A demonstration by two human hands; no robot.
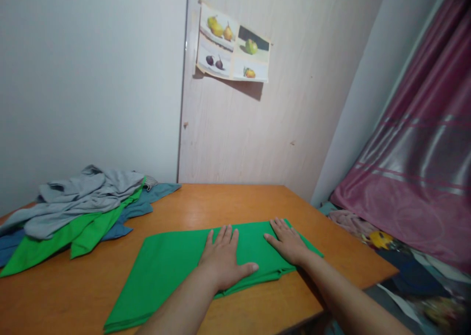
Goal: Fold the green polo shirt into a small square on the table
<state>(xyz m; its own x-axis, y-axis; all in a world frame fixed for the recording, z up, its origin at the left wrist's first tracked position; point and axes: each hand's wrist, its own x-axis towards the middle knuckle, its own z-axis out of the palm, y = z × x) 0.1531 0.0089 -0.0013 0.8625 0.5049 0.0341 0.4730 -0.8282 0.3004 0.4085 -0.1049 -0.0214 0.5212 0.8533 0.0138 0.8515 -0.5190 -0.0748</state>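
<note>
A green cloth (165,261), folded into a long flat shape with several layers at its near edge, lies across the front of the wooden table (221,205). My left hand (224,259) rests palm down near the middle of the cloth, fingers stretched out and thumb pointing right. Toward the cloth's right end, my right hand (289,242) also lies flat on it, with its fingers pointing away from me. Neither hand grips the fabric. Whether the cloth is a garment cannot be made out.
At the table's left lies a loose pile of clothes, with a grey garment (88,193) over bright green (90,227) and blue ones (142,211). Fruit pictures (233,45) hang on the back panel. A pink curtain (415,193) and more fabric are beyond the table's right edge.
</note>
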